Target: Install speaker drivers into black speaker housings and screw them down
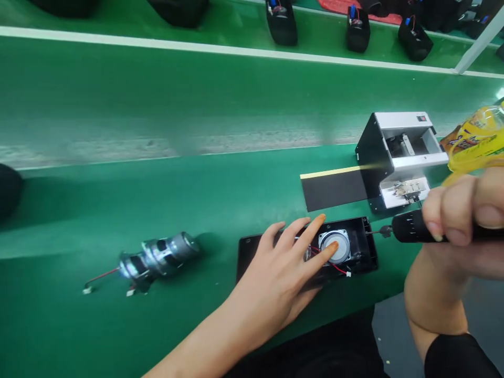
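Note:
A black speaker housing (pixel 364 251) lies open on the green bench, with a round white-coned speaker (pixel 337 248) and red wires inside. My left hand (pixel 287 262) spans the housing, fingers spread over its far edge and the speaker, the thumb side at its near edge, holding it. Orange coverings show on two fingertips. In my right hand (pixel 464 215) is a black electric screwdriver (pixel 411 227), gripped level. Its bit points left and reaches the housing's right end; whether a screw is there is too small to tell.
Several round metal-framed speakers (pixel 159 258) with wires stand together at left. A screw feeder machine (pixel 401 157) sits behind the screwdriver, beside a black strip (pixel 334 189) and a yellow package (pixel 478 136). Black housings (pixel 281 23) line the far shelf.

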### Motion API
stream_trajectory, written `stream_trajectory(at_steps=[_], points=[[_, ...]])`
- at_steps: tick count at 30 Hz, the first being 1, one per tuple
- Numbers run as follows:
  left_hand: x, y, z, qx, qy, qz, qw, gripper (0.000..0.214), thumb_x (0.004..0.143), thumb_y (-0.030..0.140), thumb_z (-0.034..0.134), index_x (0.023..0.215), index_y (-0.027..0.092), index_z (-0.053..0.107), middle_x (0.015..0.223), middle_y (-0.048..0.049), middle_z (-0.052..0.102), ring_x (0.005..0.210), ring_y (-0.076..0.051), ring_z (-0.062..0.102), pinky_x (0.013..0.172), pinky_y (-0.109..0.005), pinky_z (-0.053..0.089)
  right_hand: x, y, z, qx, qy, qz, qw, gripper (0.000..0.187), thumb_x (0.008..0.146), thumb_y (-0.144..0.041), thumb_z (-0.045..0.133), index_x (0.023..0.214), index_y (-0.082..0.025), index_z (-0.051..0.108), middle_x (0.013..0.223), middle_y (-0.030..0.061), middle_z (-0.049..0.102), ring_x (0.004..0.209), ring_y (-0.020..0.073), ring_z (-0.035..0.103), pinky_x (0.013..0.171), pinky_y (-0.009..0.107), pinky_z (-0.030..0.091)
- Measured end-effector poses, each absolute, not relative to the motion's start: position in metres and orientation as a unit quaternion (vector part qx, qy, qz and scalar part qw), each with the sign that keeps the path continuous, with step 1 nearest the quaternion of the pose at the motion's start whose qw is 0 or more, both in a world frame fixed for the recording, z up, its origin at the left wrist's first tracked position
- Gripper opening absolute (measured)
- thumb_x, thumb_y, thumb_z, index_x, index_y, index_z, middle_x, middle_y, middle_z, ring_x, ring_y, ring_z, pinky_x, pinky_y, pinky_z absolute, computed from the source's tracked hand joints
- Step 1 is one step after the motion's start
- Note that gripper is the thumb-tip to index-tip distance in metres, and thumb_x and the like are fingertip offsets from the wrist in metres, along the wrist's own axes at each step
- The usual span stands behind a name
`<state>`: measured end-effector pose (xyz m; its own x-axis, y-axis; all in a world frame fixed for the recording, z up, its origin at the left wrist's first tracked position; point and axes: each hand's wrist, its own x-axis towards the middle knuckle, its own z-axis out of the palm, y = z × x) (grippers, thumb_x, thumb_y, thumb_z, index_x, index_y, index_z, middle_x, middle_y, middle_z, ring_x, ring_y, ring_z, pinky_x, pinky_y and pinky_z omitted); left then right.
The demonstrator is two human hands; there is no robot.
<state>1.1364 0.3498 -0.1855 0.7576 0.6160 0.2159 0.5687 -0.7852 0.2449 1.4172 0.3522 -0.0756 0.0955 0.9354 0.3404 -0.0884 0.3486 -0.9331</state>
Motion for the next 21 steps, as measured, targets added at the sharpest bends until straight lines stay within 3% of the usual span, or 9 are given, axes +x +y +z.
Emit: stream_trajectory(at_steps=[5, 9, 17, 21], points=[[1.138, 0.352, -0.18, 0.941, 0.305, 0.116, 0.089, 0.064, 0.078, 0.036, 0.086, 0.138, 0.029, 0.066, 0.16, -0.0229, 0.049, 0.133, -0.046, 0.054, 0.104, -0.068, 0.044, 1.361, 0.375, -0.108, -0.282, -0.456, 0.484, 0.692, 0.046, 0.091, -0.077, 0.062, 0.114, -0.038, 0.072, 0.06, -0.0067, 0.06, 0.036, 0.014, 0.045, 0.035, 0.027, 0.039], [1.138, 0.354, -0.176, 0.943, 0.3, 0.117, 0.087, 0.057, 0.083, 0.038, 0.082, 0.137, 0.027, 0.067, 0.158, -0.0253, 0.05, 0.132, -0.047, 0.054, 0.101, -0.069, 0.046, 1.345, 0.384, -0.122, -0.283, -0.422, 0.509, 0.694, 0.057, 0.082, -0.081, 0.07, 0.112, -0.033, 0.067, 0.06, -0.008, 0.061, 0.035, 0.0124, 0.042, 0.034, 0.024, 0.035], [1.137, 0.357, -0.178, 0.945, 0.291, 0.115, 0.094, 0.05, 0.089, 0.034, 0.073, 0.139, 0.026, 0.066, 0.159, -0.0248, 0.047, 0.132, -0.048, 0.052, 0.1, -0.069, 0.046, 1.353, 0.391, -0.132, -0.291, -0.445, 0.537, 0.655, 0.063, 0.076, -0.076, 0.08, 0.116, -0.03, 0.065, 0.064, -0.0066, 0.065, 0.041, 0.0139, 0.052, 0.039, 0.026, 0.042], [1.136, 0.355, -0.18, 0.943, 0.299, 0.116, 0.094, 0.047, 0.092, 0.034, 0.069, 0.139, 0.028, 0.066, 0.161, -0.0221, 0.045, 0.133, -0.047, 0.051, 0.101, -0.067, 0.045, 1.348, 0.393, -0.134, -0.344, -0.423, 0.526, 0.653, 0.071, 0.069, -0.084, 0.078, 0.113, -0.03, 0.063, 0.059, -0.0067, 0.063, 0.035, 0.0144, 0.046, 0.034, 0.027, 0.037]])
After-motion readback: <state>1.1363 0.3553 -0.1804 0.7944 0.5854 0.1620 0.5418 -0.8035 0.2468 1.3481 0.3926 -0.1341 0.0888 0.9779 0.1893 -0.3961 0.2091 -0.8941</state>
